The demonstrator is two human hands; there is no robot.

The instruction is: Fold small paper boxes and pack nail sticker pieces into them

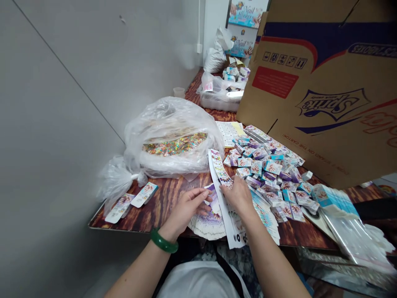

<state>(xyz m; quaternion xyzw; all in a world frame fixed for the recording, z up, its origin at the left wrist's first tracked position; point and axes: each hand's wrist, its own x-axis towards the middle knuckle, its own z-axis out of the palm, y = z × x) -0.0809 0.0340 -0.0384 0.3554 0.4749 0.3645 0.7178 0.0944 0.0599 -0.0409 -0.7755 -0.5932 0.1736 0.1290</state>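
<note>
A long white paper strip with rows of small coloured nail-sticker pictures [218, 165] lies slanted over fanned flat cartons. My right hand [239, 196] is closed at the middle of this strip, thumb on its printed side. My left hand [190, 205] hovers just left of it, palm inward, fingers loosely apart with nothing seen between them. Below it is a fan of purple-and-white flat cartons [208, 227]. Partly under my right forearm is another fan of blue-and-white flat cartons [267, 215]. A heap of small folded blue and purple boxes [273, 167] sits to the right.
A clear plastic bag [173, 114] of colourful glittery pieces stands behind my hands. Two flat cartons [145, 194] lie at left. A big cardboard box [322, 70] rises at right, above a plastic-wrapped pack [352, 227]. Farther back is a clear tub [218, 101]. A wall borders the left.
</note>
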